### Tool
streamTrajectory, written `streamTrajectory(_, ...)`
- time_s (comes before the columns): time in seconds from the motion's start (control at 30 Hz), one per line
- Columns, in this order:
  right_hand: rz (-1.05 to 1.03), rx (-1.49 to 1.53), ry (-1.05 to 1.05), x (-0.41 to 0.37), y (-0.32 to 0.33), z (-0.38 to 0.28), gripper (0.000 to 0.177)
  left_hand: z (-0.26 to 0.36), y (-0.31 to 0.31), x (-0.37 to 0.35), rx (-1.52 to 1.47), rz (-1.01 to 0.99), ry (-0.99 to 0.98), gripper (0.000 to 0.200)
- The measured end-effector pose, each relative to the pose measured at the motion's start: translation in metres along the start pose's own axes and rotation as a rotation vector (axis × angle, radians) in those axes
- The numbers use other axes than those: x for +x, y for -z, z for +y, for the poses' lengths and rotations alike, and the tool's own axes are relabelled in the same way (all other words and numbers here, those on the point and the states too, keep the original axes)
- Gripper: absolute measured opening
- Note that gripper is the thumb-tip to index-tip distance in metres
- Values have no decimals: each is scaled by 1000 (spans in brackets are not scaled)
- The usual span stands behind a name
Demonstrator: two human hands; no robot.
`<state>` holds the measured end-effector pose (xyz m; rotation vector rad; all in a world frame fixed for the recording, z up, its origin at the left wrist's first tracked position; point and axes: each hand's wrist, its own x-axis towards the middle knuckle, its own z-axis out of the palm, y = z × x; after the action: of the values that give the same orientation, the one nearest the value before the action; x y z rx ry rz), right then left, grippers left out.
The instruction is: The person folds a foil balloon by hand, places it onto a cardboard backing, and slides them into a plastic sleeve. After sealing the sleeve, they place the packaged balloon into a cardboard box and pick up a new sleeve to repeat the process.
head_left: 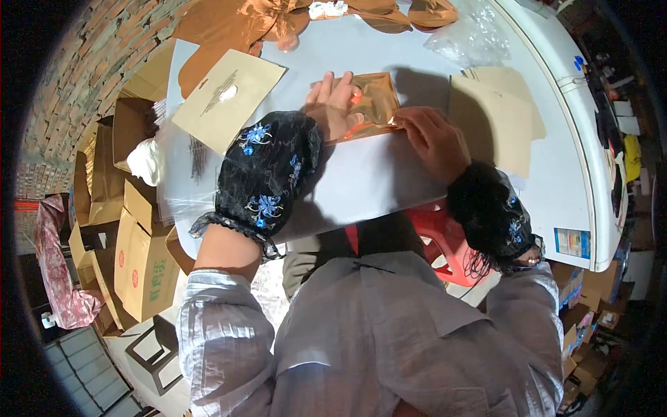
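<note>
A shiny, see-through orange-brown plastic packet (379, 97) lies on the white tabletop (375, 167) in front of me. My left hand (332, 104) rests at its left side, palm turned up and fingers stretched out, with the thumb against the plastic. At the packet's lower right corner, the fingertips of my right hand (434, 139) are pinched together on its edge. Embroidered black sleeve covers reach down both forearms. What the packet contains, if anything, cannot be made out.
A tan card (229, 101) with printed lines lies left, and more tan sheets (493, 118) lie right. Brown plastic material (229, 35) and a clear bag (472, 35) are at the back. Cardboard boxes (142, 260) stand left; a red stool (445, 243) is below the table.
</note>
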<state>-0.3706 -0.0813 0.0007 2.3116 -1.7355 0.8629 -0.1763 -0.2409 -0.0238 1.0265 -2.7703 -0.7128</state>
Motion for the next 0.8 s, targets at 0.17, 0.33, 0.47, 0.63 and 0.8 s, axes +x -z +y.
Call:
streamTrajectory(0.17,-23,-111,109,-5,8,2,37,-15,-14,6,-47,66,-62,54)
streamTrajectory(0.33,-76,21,-96,-2,-2,19,46,-18,-18,5,-36,124,-64,52)
streamTrajectory(0.47,-144,210,-297,3,0,13,44,-13,-16,3,-21,123,-43,50)
streamTrajectory(0.63,-207,665,-668,5,-13,29,38,-17,-20,3,-17,134,-70,49)
streamTrajectory(0.8,-183,1018,-881,8,-5,31,35,-19,-18,4,-15,108,-74,47)
